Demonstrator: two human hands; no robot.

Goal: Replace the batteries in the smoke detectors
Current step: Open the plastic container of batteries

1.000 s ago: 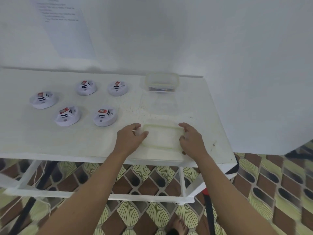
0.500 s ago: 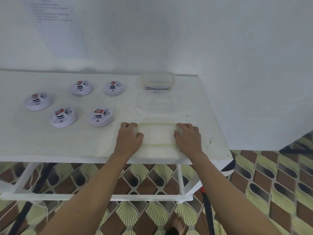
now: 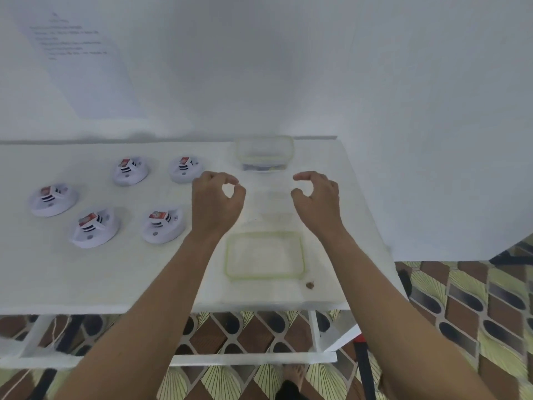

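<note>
Home room (patterned floor tiles (image 3: 461, 301))

I have both forearms stretched forward, one on either side of the lid (image 3: 264, 256). My left hand (image 3: 215, 202) and right hand (image 3: 317, 197) hover beyond its far edge, fingers loosely curled, gripping nothing.
</note>
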